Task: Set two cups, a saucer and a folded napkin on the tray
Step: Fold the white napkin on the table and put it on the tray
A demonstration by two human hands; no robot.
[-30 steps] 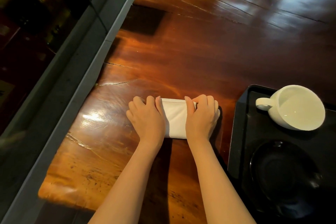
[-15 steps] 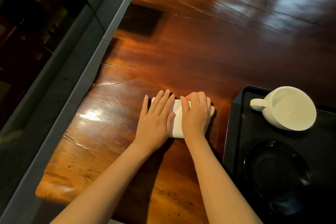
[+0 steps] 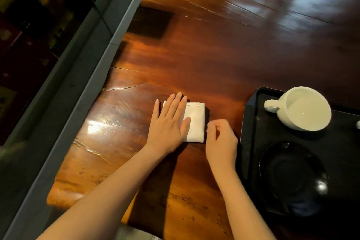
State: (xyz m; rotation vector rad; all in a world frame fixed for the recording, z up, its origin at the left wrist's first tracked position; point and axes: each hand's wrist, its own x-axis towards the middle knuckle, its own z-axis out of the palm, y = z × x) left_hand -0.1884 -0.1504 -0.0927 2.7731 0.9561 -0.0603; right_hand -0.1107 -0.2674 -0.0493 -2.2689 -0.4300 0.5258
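A white folded napkin (image 3: 195,123) lies on the wooden table just left of the black tray (image 3: 245,132). My left hand (image 3: 168,123) rests flat on the napkin's left half, fingers spread. My right hand (image 3: 221,138) hovers by the napkin's right edge, fingers loosely curled, holding nothing. On the tray a white cup (image 3: 303,108) sits at the back, handle pointing left. A black saucer (image 3: 292,173) lies in front of it. A sliver of another white object (image 3: 358,124) shows at the right frame edge.
The glossy brown wooden table (image 3: 194,54) stretches far ahead. A grey ledge (image 3: 81,76) runs diagonally along its left side, with dark glass beyond. The table's near edge (image 3: 93,208) lies below my left forearm.
The napkin is folded narrower, into a small rectangle. My left hand now lies flat on it. My right hand has lifted off and moved right, toward the tray.
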